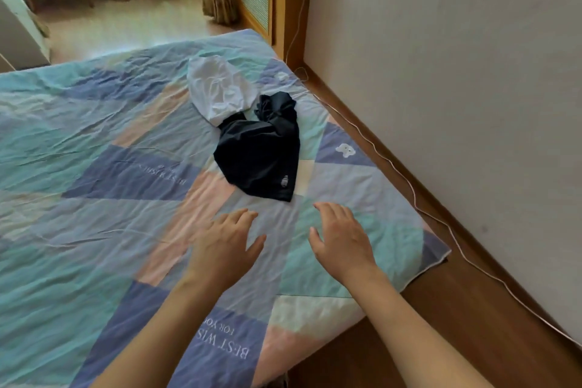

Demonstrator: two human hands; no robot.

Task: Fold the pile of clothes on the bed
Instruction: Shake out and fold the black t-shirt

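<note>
Above the bed (94, 167), both hands' fingers (242, 217) spread, holding nothing.

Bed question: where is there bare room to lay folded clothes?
The bedspread left of the dark garment and white garment is bare. A smaller bare patch lies between the dark garment and both hands, left and right. The right edge is crowded.

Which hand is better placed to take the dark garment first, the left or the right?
Probably the right hand. Its fingertips are just below the near corner of the dark garment. The left hand is open too, but lies farther from that corner. The difference is small.
</note>
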